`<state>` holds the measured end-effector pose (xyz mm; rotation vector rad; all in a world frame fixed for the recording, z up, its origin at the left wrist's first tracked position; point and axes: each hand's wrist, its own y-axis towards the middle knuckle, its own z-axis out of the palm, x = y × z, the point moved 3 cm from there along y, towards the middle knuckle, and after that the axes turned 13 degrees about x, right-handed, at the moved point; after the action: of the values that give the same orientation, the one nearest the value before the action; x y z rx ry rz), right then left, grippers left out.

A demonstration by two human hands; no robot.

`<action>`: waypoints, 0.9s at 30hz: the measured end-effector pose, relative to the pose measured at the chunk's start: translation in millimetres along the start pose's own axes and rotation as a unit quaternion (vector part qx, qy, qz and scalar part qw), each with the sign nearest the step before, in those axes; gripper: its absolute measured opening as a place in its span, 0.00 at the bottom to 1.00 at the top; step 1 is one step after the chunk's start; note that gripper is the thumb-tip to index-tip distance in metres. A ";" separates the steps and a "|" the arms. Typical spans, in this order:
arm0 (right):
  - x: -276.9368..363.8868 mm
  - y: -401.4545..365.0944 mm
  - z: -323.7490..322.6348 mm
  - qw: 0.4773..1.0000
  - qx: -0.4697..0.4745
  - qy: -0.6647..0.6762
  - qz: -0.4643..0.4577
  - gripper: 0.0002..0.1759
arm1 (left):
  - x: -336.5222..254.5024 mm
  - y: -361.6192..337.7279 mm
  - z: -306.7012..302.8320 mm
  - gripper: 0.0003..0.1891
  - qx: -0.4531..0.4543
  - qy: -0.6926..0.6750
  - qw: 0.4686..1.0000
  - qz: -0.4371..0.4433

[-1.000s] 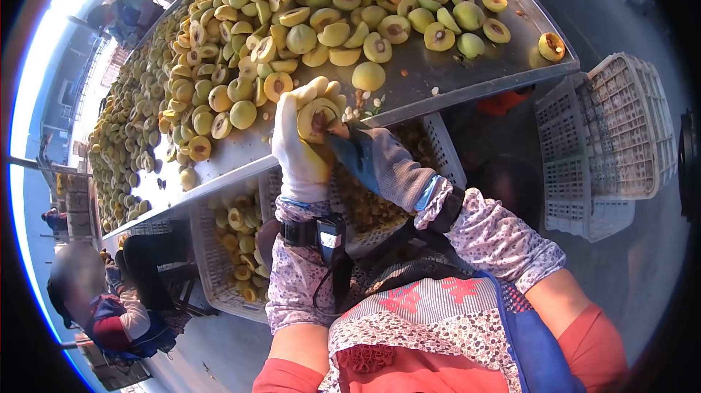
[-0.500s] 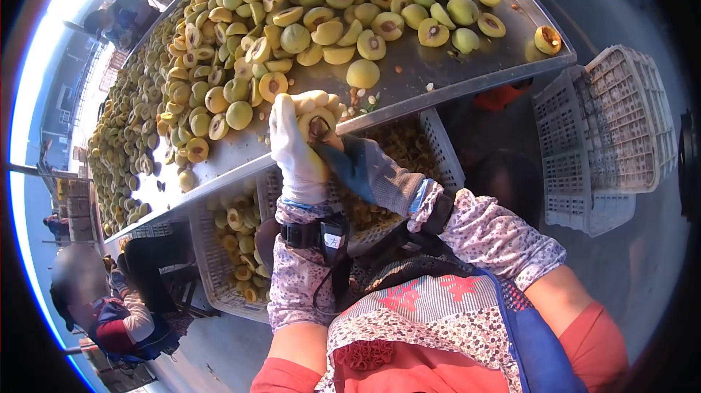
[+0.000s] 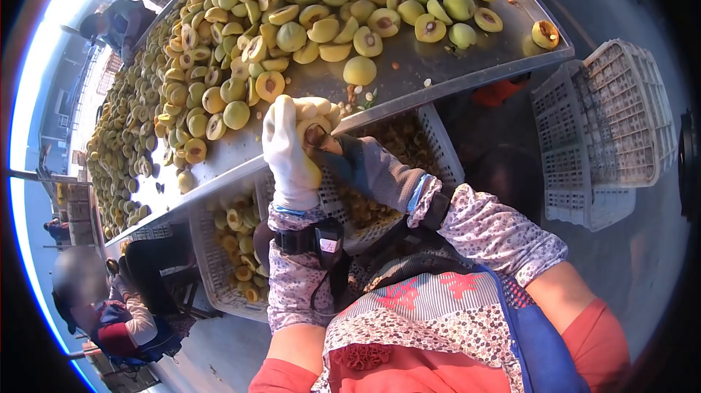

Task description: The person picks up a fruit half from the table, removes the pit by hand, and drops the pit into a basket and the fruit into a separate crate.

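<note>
In a white glove, my left hand (image 3: 290,151) wraps round a halved yellow-green fruit (image 3: 314,129) whose brown centre faces up. My right hand (image 3: 365,167), in a grey-blue glove, presses its closed fingers against the cut side of that fruit; any small tool between them cannot be made out. Both hands are in front of the edge of a metal table (image 3: 467,75). Many halved fruits (image 3: 292,37) are heaped on the table just beyond them.
Below the hands is a crate (image 3: 442,146) of brownish pieces; left of it, a crate (image 3: 212,276) holds fruit halves. Stacked empty crates (image 3: 628,116) stand at right. A seated co-worker (image 3: 120,320) is at lower left, another person (image 3: 120,24) at upper left.
My hands, still together on the fruit, have shifted slightly left. My right fingers have moved further over the fruit's centre. The person at upper left leans closer to the table.
</note>
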<state>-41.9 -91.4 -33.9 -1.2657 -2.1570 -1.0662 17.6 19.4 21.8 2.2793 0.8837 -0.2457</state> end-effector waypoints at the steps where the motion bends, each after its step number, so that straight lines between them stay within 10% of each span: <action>1: 3.9 1.1 5.3 1.000 0.000 0.001 0.000 0.14 | -0.5 -1.2 2.3 0.22 -0.028 -0.031 0.999 0.007; 3: 0.3 1.1 23.5 0.892 0.068 0.385 0.228 0.13 | -4.5 1.6 1.4 0.19 -0.058 -0.062 0.996 0.014; 5: 1.3 -0.1 24.4 0.904 0.055 0.368 0.209 0.13 | 6.3 1.8 9.0 0.11 -0.070 -0.590 0.758 -0.268; 8: 5.1 0.2 8.4 0.940 0.061 0.284 0.182 0.15 | -3.3 7.3 6.8 0.10 -0.032 -0.373 0.913 -0.163; 13: 17.1 4.0 -10.4 0.979 0.008 0.189 0.080 0.26 | -1.4 15.5 12.0 0.16 -0.049 -0.593 0.770 -0.231; 14: 32.3 4.1 -31.0 0.844 0.128 0.457 0.248 0.28 | -0.9 15.6 13.2 0.16 -0.038 -0.617 0.746 -0.248; 15: 48.3 -2.3 -35.9 0.598 0.231 0.665 0.383 0.31 | 1.6 14.8 13.0 0.16 -0.038 -0.617 0.746 -0.248; 22: 38.2 -3.8 -42.1 0.612 0.321 0.621 0.370 0.31 | -1.7 15.8 16.4 0.17 0.073 -0.674 0.715 -0.169; 24: 39.0 -2.5 -37.4 0.594 0.328 0.647 0.349 0.32 | -4.5 14.6 19.7 0.17 -0.001 -0.774 0.606 -0.186; 27: 29.7 -0.9 -21.2 0.684 0.295 0.562 0.360 0.35 | -9.3 18.2 16.8 0.16 -0.069 -0.742 0.619 -0.248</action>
<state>-58.0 -92.1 -1.2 -0.6581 -0.7613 -0.4502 23.6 -6.3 22.3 0.8823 0.4461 -1.8559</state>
